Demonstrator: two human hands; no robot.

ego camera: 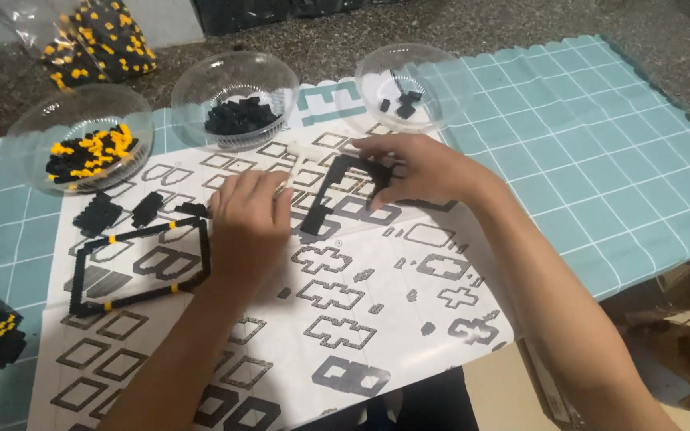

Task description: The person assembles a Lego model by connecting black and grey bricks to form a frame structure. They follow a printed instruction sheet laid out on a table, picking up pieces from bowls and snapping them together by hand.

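Right hand (421, 172) clamped on the black angular brick frame (337, 187) at centre frame, fingers pinching its top bar, presumably to steady it on the pattern sheet (393, 319). Left hand (249, 219) curled narrow just beside, fingertips tucked under; impossible to tell whether anything sat pinched there. Finished black-and-yellow outline (137, 267) parked left of centre. Three clear bowls lined along the top: mixed black-yellow pieces (89, 152), black pieces (237, 116), few black bits (401, 100), apparently kept within reach.

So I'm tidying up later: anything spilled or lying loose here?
A few black pieces lie loose on the printed sheet, outside the bowls. Nothing looks spilled or broken.
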